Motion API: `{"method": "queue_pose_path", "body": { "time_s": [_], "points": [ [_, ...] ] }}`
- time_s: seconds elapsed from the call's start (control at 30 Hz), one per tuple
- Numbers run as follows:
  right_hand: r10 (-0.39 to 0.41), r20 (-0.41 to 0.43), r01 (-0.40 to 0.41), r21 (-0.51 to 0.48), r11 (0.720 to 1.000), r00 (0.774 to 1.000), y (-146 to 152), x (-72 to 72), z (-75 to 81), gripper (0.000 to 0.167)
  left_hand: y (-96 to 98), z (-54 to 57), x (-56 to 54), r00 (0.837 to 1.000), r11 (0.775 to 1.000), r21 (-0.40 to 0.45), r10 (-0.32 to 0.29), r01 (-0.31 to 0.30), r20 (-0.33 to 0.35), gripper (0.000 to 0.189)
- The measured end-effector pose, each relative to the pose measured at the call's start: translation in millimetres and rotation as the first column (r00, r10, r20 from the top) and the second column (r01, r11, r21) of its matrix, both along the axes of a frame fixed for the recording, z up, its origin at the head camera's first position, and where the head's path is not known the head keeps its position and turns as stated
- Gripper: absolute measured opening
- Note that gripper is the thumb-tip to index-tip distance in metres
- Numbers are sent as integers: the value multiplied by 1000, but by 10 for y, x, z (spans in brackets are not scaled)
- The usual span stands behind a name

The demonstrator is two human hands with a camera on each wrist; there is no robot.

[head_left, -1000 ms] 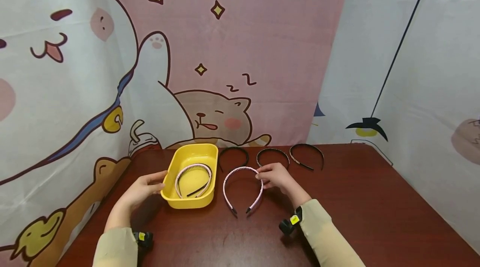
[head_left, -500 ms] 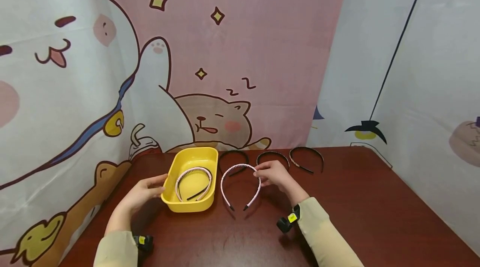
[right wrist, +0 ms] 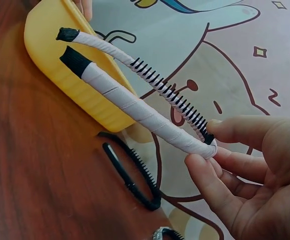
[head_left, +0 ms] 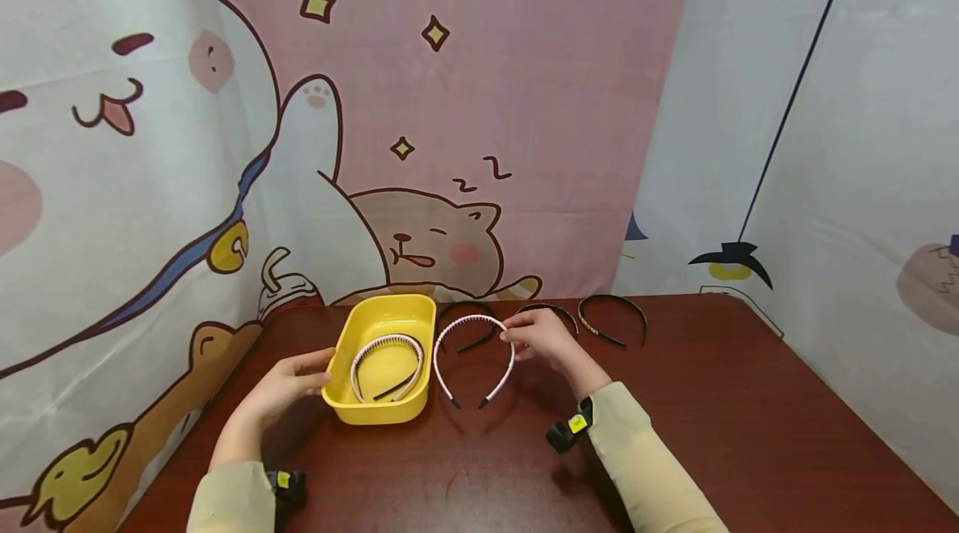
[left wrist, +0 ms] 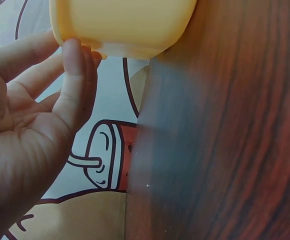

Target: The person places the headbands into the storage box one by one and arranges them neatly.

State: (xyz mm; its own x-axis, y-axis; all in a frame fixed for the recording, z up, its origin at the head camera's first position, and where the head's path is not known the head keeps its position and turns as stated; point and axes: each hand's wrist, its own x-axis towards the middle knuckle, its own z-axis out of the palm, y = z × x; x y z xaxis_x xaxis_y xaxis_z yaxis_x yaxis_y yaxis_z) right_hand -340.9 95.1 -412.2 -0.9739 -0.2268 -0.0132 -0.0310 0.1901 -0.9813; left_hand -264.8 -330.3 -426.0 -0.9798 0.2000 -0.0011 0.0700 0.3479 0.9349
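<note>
My right hand (head_left: 543, 335) pinches a pale pink, ribbon-wrapped headband (head_left: 437, 362) by the side of its arch, off the table, its black-tipped ends pointing down. In the right wrist view, black comb teeth line the inside of the headband (right wrist: 145, 117), and thumb and fingers close on its bend. At the left, my left hand (head_left: 280, 387) holds the left edge of a yellow plastic tub (head_left: 378, 414). The left wrist view has its fingers at the rim of the tub (left wrist: 125, 25). Inside the tub lie a pink toothed headband (head_left: 385, 339) and a dark one, partly overlapping.
Behind the held headband, a black headband (head_left: 490, 325) lies on the brown table (head_left: 712, 416). Further right are a dark headband (head_left: 571, 315), partly hidden by my right hand, and a dark patterned headband (head_left: 637, 306). A printed cloth (head_left: 569, 100) hangs behind the table.
My right hand has lifted the pink headband and carried it left, closer to the tub. The left hand stays at the tub's edge. The head view tilted slightly.
</note>
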Motion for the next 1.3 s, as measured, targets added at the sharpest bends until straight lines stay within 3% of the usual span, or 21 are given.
{"method": "queue_pose_path", "body": {
  "time_s": [0.3,0.63,0.97,1.3],
  "points": [
    [2,-13,-2,28,1000,1000,-53,-23,140,33,-28,-13,-8,1000,1000,19,-15,15,-2,55],
    [38,-54,-38,-1,999,998,-155,-19,270,31,-26,-3,3,1000,1000,15,-18,19,-14,56],
    [46,-50,-48,-32,998,998,-246,-31,400,29,-49,-61,-18,1000,1000,-15,-4,4,-1,54],
    [54,-69,-53,11,999,996,-331,-89,582,27,-40,-30,-6,1000,1000,16,-16,17,-11,54]
  ]
}}
